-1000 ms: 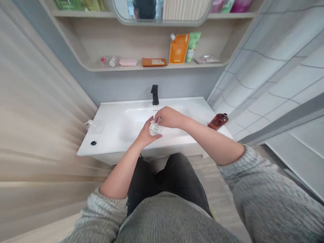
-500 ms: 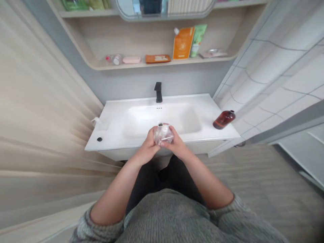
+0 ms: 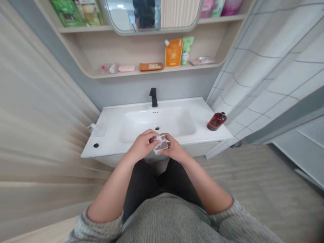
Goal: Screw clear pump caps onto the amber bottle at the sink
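Observation:
Between my two hands, just over the front edge of the sink, is a small clear bottle (image 3: 162, 145) with a squarish body. My left hand (image 3: 144, 143) is closed on its left and top, with the fingers covering its neck. My right hand (image 3: 174, 148) grips its right side, thumb toward me. The bottle looks tilted; whether anything is inside I cannot tell. A reddish-brown bottle (image 3: 216, 122) with no pump or cap on its neck stands on the right of the counter. On the left lie a white pump head (image 3: 92, 126) and a small black round piece (image 3: 96, 145).
The white sink basin (image 3: 182, 123) has a black faucet (image 3: 153, 98) behind it and a dark drain (image 3: 157, 128). A wall shelf (image 3: 121, 74) above holds an orange pouch (image 3: 173, 53), a green tube (image 3: 186, 50) and other toiletries. A pale curtain (image 3: 50, 118) hangs at left.
The clear bottle has tilted and turned in my hands. My left hand has moved up over its neck, which was uncovered before. The view has shifted upward and slightly right.

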Available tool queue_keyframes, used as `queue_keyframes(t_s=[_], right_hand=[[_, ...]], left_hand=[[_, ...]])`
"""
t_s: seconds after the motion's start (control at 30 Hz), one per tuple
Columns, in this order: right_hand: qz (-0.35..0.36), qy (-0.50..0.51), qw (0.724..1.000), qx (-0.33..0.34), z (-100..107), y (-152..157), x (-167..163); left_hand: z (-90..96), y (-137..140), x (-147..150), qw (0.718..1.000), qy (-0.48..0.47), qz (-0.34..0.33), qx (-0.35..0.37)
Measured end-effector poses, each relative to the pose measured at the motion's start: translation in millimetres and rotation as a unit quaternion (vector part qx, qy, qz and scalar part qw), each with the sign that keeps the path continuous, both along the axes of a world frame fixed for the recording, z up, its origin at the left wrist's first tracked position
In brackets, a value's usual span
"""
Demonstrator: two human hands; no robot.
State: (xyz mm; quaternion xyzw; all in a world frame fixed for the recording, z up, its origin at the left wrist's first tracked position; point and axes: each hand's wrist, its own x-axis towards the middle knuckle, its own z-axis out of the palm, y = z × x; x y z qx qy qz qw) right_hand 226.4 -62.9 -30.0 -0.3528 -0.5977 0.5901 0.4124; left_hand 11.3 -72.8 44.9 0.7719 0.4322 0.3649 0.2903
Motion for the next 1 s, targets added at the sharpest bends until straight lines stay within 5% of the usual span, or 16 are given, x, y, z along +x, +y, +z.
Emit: queue_keyframes(t_s=[0.23,0.43,0.63,0.77,1.0], right_hand=[[-0.004,-0.035,0.999,0.009,9,-1,2],[-0.036,-0.056,0.998,0.011,14,0,-4],[-0.043,-0.030,0.999,-0.007,8,3,2],[-0.027,-0.041,0.999,-0.006,0,1,-3],[-0.009,-0.025,1.000,-0.016,-4,0,-6]], left_hand=[[-16.1,2,-5,0.998,-0.035,-0.004,-0.043],[-24.0,3,12,0.982,-0.035,0.186,0.016],[-23.3,3,-2,0.991,-0.098,0.077,-0.038],[-28.4,8,8,0.981,-0.153,0.061,-0.103],[-31.4,-1,3,0.976,-0.188,0.000,-0.113]])
